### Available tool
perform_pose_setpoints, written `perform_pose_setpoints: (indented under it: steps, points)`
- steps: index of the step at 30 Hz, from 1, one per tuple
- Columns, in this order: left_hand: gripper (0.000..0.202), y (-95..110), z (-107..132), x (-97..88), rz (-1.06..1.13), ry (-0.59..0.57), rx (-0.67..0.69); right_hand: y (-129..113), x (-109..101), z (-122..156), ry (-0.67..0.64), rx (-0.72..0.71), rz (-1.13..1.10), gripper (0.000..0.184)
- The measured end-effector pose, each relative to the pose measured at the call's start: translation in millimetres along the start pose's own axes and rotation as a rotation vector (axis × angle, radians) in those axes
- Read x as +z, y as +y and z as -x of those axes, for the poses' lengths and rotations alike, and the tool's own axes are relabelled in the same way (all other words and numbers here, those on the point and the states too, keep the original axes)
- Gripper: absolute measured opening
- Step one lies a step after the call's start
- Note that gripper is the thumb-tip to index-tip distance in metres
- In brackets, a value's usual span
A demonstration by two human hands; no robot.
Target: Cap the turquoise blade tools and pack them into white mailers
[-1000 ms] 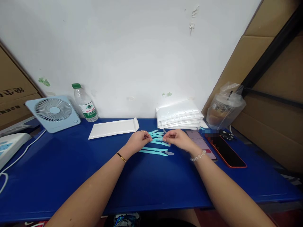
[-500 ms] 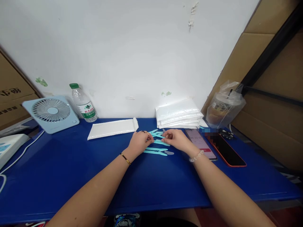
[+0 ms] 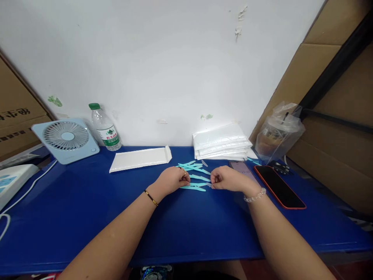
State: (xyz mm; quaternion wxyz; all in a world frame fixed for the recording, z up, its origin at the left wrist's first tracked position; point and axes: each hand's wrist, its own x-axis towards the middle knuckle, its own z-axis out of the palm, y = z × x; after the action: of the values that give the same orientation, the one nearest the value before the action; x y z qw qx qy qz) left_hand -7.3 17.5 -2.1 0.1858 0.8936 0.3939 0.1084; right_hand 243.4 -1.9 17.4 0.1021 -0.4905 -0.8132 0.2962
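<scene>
Several thin light-blue plastic sticks [image 3: 194, 168] lie in a loose pile on the blue table [image 3: 87, 202]. My left hand [image 3: 172, 180] rests on the table at the pile's left, fingers curled and pinched at the end of a light-blue stick [image 3: 192, 187]. My right hand [image 3: 229, 180] sits at the pile's right, fingers pinched at the other end of the nearest sticks. A small grey tip shows between the hands by my right fingers.
A white padded envelope [image 3: 140, 158] lies left of the pile. A stack of white envelopes [image 3: 221, 142], two phones [image 3: 278, 186], a bagged drink cup [image 3: 278, 132], a water bottle [image 3: 104, 126], a small fan [image 3: 65, 138] and cardboard boxes [image 3: 335, 116] ring the work area.
Both hands have dropped from the far sticks toward me, to the nearest sticks in the pile. My right hand has shifted to the right.
</scene>
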Motion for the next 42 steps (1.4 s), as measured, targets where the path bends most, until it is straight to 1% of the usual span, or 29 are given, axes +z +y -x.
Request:
perform_pose_setpoints:
  steps: [3, 9, 12, 16, 19, 21, 24, 29, 34, 38, 42]
  points:
    - [0.011, 0, 0, -0.5, 0.004, -0.003, 0.001, 0, -4, 2, 0.046, -0.016, 0.002, 0.009]
    - [0.013, 0, 1, -1.0, 0.02, -0.008, 0.004, -4, -2, 0, 0.065, -0.06, 0.05, 0.009]
    - [0.012, -1, 1, -1.0, -0.016, 0.0, 0.026, -3, 0, 0, 0.084, -0.057, 0.077, 0.007]
    - [0.013, -1, 0, -0.7, -0.043, 0.015, 0.042, 0, 0, -1, 0.097, -0.045, 0.059, 0.002]
    - [0.015, -1, 0, -0.4, -0.028, -0.004, 0.026, 2, 0, -2, 0.089, -0.05, 0.059, 0.006]
    - [0.014, -1, 0, 0.1, -0.031, -0.003, 0.024, 2, 1, -2, 0.089, -0.077, 0.073, 0.009]
    - [0.014, -3, -1, 1.4, -0.068, 0.017, 0.046, 1, 1, -3, 0.113, -0.121, 0.1, 0.012]
    - [0.015, -2, 0, 2.2, -0.166, 0.053, 0.151, 0, 3, -5, 0.14, -0.134, 0.136, 0.013]
    - [0.02, 2, 0, 0.7, -0.267, 0.062, 0.153, 1, 6, -7, 0.152, -0.153, 0.187, 0.014]
    - [0.02, 1, 0, 1.2, -0.231, 0.06, 0.152, 0, 9, -10, 0.163, -0.166, 0.194, 0.013]
    - [0.021, -3, -1, 3.2, -0.182, 0.059, 0.161, -2, 15, -14, 0.162, -0.202, 0.115, 0.013]
